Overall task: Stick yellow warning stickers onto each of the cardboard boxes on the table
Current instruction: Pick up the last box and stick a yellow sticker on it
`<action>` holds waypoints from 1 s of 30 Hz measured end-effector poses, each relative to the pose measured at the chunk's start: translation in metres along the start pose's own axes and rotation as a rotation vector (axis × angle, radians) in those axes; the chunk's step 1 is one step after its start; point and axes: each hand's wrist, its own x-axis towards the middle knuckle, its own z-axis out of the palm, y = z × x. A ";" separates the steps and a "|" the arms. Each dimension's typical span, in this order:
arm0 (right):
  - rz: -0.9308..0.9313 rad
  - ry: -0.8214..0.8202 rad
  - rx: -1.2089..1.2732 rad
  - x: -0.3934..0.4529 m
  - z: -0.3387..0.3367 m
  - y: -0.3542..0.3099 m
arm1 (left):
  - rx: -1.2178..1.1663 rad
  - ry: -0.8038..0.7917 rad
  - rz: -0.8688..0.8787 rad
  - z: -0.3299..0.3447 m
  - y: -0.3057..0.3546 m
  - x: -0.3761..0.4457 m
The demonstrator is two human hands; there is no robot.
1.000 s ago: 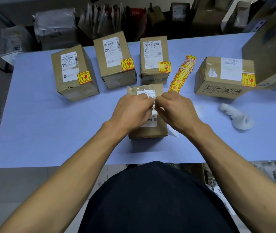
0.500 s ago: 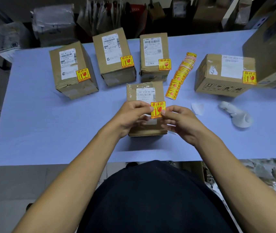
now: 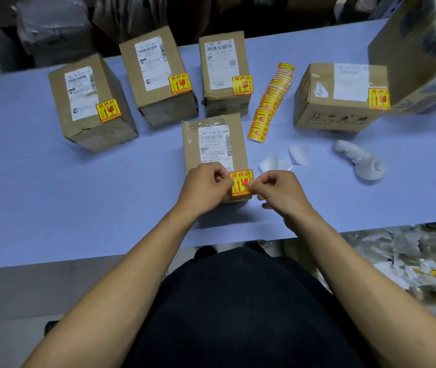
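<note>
head view: yellow sticker [image 3: 241, 182] lowered since a moment ago onto nearest box [image 3: 214, 144], pinched between left hand [image 3: 206, 187] and right hand [image 3: 278, 191], nearly stuck.

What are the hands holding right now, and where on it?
The yellow sticker over the near box: left hand pinches its left edge, right hand its right edge. Whether it is stuck down yet cannot be told.
</note>
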 end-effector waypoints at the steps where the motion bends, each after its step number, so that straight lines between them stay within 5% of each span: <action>1: -0.004 0.009 -0.021 0.001 0.000 0.001 | 0.033 0.001 0.005 0.001 0.000 0.000; 30: -0.004 0.057 -0.057 0.002 0.013 0.018 | 0.295 -0.094 0.029 -0.001 -0.004 0.018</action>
